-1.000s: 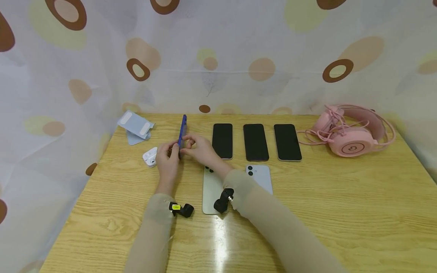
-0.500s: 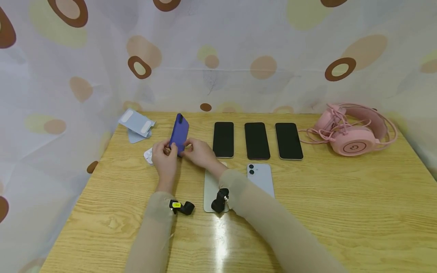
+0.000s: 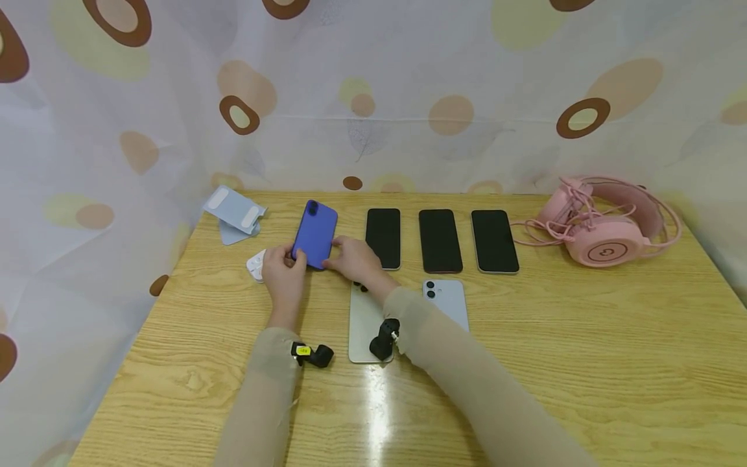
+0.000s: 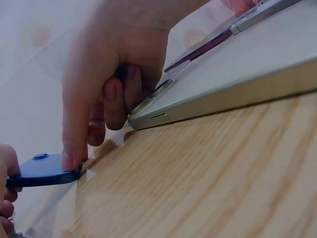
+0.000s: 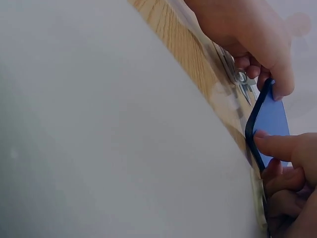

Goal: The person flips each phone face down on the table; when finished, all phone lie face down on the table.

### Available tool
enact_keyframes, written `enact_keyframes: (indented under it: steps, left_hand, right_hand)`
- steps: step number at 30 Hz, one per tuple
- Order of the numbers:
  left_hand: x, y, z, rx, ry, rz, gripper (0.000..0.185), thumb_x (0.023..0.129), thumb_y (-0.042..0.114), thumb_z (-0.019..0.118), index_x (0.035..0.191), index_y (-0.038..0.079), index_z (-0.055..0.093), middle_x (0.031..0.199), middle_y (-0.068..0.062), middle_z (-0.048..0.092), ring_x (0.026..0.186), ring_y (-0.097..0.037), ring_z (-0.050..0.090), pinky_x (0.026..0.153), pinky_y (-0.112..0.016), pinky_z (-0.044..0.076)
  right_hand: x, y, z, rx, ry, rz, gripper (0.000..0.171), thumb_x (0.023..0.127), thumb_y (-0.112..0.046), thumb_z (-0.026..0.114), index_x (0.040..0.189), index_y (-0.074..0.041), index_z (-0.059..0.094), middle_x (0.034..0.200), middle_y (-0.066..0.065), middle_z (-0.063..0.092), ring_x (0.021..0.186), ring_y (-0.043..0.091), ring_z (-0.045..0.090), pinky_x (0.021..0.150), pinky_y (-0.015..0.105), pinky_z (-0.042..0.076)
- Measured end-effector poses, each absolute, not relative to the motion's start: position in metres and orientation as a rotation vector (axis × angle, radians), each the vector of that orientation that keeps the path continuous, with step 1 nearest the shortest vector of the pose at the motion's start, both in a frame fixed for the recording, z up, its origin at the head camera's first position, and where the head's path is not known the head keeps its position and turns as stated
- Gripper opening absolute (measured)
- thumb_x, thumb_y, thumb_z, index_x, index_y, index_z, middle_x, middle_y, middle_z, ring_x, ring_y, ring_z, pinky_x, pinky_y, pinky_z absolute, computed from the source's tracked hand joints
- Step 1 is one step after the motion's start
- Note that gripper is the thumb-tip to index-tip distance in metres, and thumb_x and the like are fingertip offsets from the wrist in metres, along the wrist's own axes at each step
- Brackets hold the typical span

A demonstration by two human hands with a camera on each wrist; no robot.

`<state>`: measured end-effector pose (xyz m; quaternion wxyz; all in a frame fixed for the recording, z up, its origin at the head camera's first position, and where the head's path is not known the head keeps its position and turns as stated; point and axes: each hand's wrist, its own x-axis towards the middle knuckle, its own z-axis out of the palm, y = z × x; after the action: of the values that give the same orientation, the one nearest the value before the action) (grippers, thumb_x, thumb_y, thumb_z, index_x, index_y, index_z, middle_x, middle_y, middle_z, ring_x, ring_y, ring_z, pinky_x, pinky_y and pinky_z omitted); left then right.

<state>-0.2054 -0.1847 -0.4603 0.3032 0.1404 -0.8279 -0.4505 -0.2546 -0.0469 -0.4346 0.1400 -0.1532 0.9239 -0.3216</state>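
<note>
A blue phone [image 3: 316,232] lies tilted low over the wooden table [image 3: 554,350], back and camera lens up, left of a row of three dark-screened phones [image 3: 440,240]. My left hand [image 3: 290,257] grips its near left corner. My right hand [image 3: 339,257] pinches its near right edge, index fingertip [image 4: 68,161] on the blue phone [image 4: 40,171]. In the right wrist view the blue phone [image 5: 270,119] sits between the left hand [image 5: 247,34] and the right hand's fingers [image 5: 280,147].
A beige phone [image 3: 363,321] and a pale blue phone [image 3: 447,303] lie face down under my right forearm. A white earbud case [image 3: 255,266] sits by the left hand, a grey stand [image 3: 233,214] behind it. A pink headset [image 3: 607,224] is at the far right.
The blue phone stood on edge a second ago; both hands have turned and laid it down toward the table, back up.
</note>
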Motion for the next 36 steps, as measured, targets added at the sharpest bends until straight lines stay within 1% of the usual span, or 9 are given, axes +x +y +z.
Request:
enact_keyframes:
  steps: [2,3,4,7,10,13,19,28,36]
  left_hand:
    - [-0.205,-0.185,-0.460,0.371,-2.244,-1.192,0.021,0.085,0.007,0.063,0.097,-0.010,0.069,0.087,-0.017,0.055,0.073,-0.027,0.053,0.066,-0.029,0.043]
    - [-0.204,-0.185,-0.461,0.369,-2.266,-1.189,0.022,0.085,0.008,0.063,0.097,-0.009,0.069,0.088,-0.017,0.056,0.075,-0.028,0.054,0.068,-0.031,0.043]
    - [-0.204,-0.185,-0.461,0.369,-2.293,-1.195,0.023,0.086,0.009,0.063,0.098,-0.010,0.069,0.089,-0.017,0.056,0.077,-0.028,0.054,0.069,-0.033,0.044]
    - [-0.204,-0.186,-0.463,0.354,-2.346,-1.198,0.025,0.086,0.011,0.063,0.099,-0.011,0.068,0.090,-0.017,0.056,0.081,-0.029,0.055,0.072,-0.035,0.046]
    - [-0.205,-0.187,-0.466,0.339,-2.379,-1.182,0.026,0.086,0.012,0.064,0.099,-0.011,0.068,0.090,-0.017,0.056,0.085,-0.030,0.054,0.076,-0.037,0.046]
    - [-0.205,-0.187,-0.466,0.325,-2.399,-1.151,0.027,0.087,0.013,0.065,0.099,-0.011,0.068,0.090,-0.017,0.056,0.088,-0.031,0.053,0.079,-0.039,0.044]
    - [-0.204,-0.187,-0.463,0.326,-2.466,-1.082,0.029,0.087,0.016,0.066,0.100,-0.011,0.068,0.092,-0.018,0.056,0.092,-0.032,0.050,0.082,-0.042,0.041]
    - [-0.204,-0.188,-0.460,0.358,-2.580,-0.971,0.029,0.088,0.020,0.065,0.098,-0.007,0.070,0.090,-0.015,0.056,0.089,-0.032,0.049,0.080,-0.043,0.039]
    - [-0.204,-0.186,-0.461,0.380,-2.568,-0.982,0.028,0.087,0.015,0.062,0.103,-0.007,0.069,0.093,-0.015,0.056,0.093,-0.031,0.049,0.081,-0.042,0.040]
  right_hand:
    - [-0.256,-0.044,-0.434,-0.453,2.660,-0.916,0.059,0.087,-0.037,0.069,0.137,-0.009,0.053,0.090,0.003,0.068,0.073,0.014,0.057,0.061,0.027,0.044]
    - [-0.258,-0.043,-0.433,-0.458,2.667,-0.904,0.058,0.087,-0.037,0.069,0.136,-0.009,0.053,0.096,0.003,0.069,0.076,0.014,0.058,0.064,0.027,0.045]
    - [-0.259,-0.042,-0.433,-0.461,2.664,-0.903,0.058,0.087,-0.036,0.069,0.136,-0.009,0.053,0.098,0.004,0.069,0.077,0.015,0.058,0.065,0.028,0.045]
    - [-0.262,-0.037,-0.433,-0.458,2.640,-0.937,0.058,0.086,-0.033,0.070,0.135,-0.007,0.053,0.092,0.006,0.069,0.076,0.017,0.059,0.068,0.029,0.046]
    - [-0.265,-0.032,-0.435,-0.450,2.599,-0.995,0.058,0.086,-0.031,0.071,0.135,-0.007,0.052,0.074,0.004,0.063,0.067,0.016,0.056,0.062,0.028,0.043]
    - [-0.266,-0.030,-0.435,-0.450,2.580,-1.028,0.057,0.086,-0.030,0.072,0.134,-0.007,0.052,0.068,0.001,0.059,0.063,0.013,0.053,0.058,0.025,0.041]
    - [-0.265,-0.030,-0.432,-0.459,2.582,-1.043,0.056,0.087,-0.028,0.071,0.135,-0.007,0.053,0.065,0.001,0.057,0.058,0.012,0.050,0.055,0.025,0.039]
    - [-0.263,-0.031,-0.431,-0.457,2.585,-1.044,0.054,0.088,-0.027,0.069,0.137,-0.010,0.053,0.063,0.000,0.054,0.054,0.011,0.046,0.052,0.025,0.037]
    - [-0.259,-0.027,-0.430,-0.473,2.572,-1.039,0.056,0.090,-0.028,0.067,0.139,-0.007,0.049,0.064,0.001,0.055,0.052,0.012,0.046,0.050,0.025,0.036]
